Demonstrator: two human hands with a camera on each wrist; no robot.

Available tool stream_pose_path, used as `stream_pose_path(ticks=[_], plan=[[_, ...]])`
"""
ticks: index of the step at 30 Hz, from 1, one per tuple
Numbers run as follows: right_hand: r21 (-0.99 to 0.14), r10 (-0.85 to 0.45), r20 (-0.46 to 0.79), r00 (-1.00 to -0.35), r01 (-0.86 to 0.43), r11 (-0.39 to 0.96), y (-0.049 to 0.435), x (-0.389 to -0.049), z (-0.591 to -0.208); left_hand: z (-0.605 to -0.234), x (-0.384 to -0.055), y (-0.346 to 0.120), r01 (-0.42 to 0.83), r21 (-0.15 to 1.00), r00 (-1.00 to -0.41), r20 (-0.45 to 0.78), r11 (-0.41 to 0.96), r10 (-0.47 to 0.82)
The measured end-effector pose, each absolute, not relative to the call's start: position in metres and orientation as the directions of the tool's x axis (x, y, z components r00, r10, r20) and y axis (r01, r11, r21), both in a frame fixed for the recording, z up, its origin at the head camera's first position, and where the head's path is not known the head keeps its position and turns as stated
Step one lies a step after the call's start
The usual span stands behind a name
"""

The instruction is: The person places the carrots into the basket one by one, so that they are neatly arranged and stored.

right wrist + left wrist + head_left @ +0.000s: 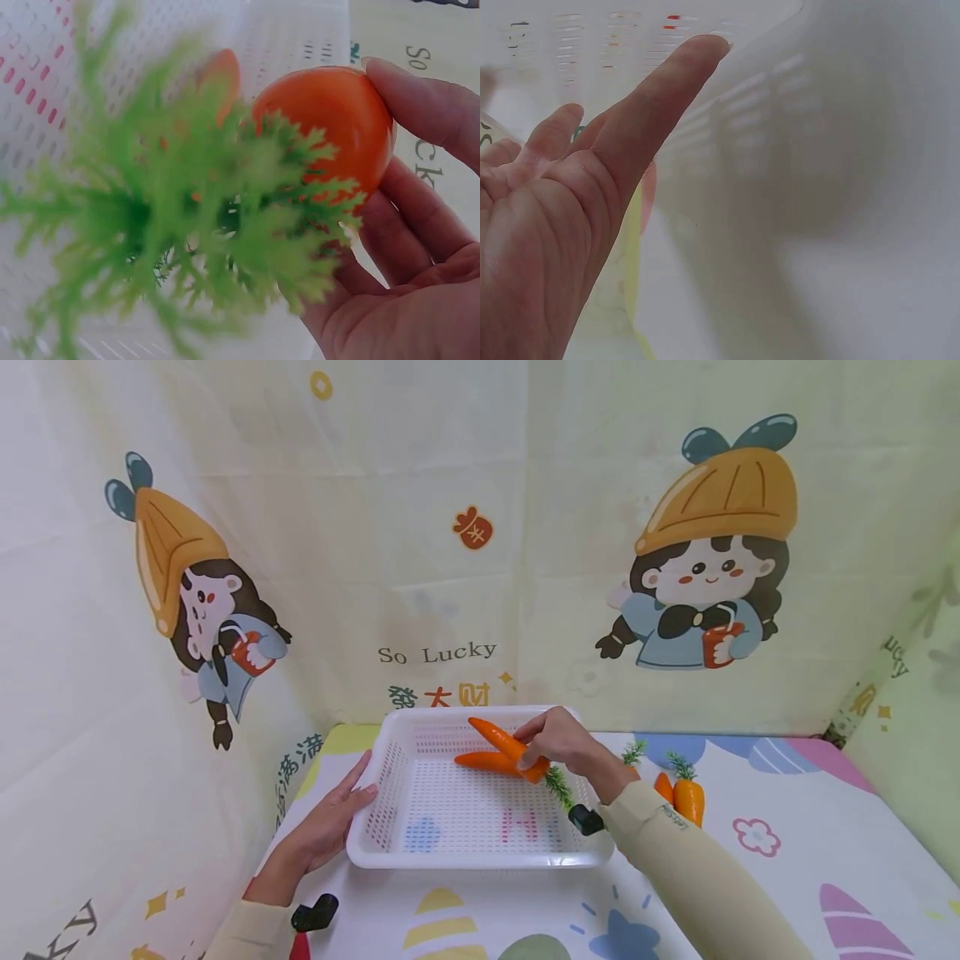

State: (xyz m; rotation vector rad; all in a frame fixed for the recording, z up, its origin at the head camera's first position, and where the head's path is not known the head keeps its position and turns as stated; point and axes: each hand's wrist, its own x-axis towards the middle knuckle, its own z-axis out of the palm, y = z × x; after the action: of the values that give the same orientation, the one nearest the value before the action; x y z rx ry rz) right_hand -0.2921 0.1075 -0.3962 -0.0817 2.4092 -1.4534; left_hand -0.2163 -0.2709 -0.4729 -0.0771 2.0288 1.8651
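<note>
So, white basket [480,861] holds carrot [483,762]; right grip [561,743] pinches second carrot [498,739], left grip [328,828] outstretched.

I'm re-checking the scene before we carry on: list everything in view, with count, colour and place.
Printed table cover: one, white with coloured shapes, under everything
Rectangular perforated plastic basket: one, white, on the table cover
Glossy tapered carrot with feathery leaves: one, orange and green, over the basket
Smooth tapered carrot: one, orange, inside the basket
Leafy carrots: at least three, orange, right of the basket, partly hidden
Printed cloth backdrop: cream, with cartoon figures and lettering, behind and at both sides
Small wrist-worn devices: two, black, one per wrist
Long sleeves: two, beige, on both arms
Left hand: one, bare, against the basket's left side
Right hand: one, bare, gripping the upper carrot
</note>
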Motion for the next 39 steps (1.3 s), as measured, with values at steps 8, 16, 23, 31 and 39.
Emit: stream_pose_path(ticks=[8,16,23,31,39], plan=[[-0.855,-0.216,-0.237,-0.947,0.098,0.509,0.102,-0.296,-0.402,-0.473,-0.217,-0.269,-0.299,0.947,-0.926,-0.317,0.114,0.206],[-0.812,-0.194,-0.238,-0.952,0.086,0.577,0.094,-0.299,-0.409,-0.474,-0.216,-0.272,-0.299,0.949,-0.924,-0.315,0.104,0.217],[-0.774,-0.204,-0.208,-0.957,0.033,0.633,0.09,-0.303,-0.419,-0.473,-0.215,-0.274,-0.282,0.953,-0.918,-0.3,0.106,0.257],[-0.752,-0.224,-0.208,-0.952,0.009,0.659,0.086,-0.307,-0.425,-0.472,-0.215,-0.274,-0.266,0.957,-0.923,-0.288,0.115,0.255],[-0.721,-0.271,-0.19,-0.944,-0.053,0.691,0.084,-0.31,-0.429,-0.472,-0.215,-0.273,-0.276,0.954,-0.923,-0.297,0.115,0.245]])
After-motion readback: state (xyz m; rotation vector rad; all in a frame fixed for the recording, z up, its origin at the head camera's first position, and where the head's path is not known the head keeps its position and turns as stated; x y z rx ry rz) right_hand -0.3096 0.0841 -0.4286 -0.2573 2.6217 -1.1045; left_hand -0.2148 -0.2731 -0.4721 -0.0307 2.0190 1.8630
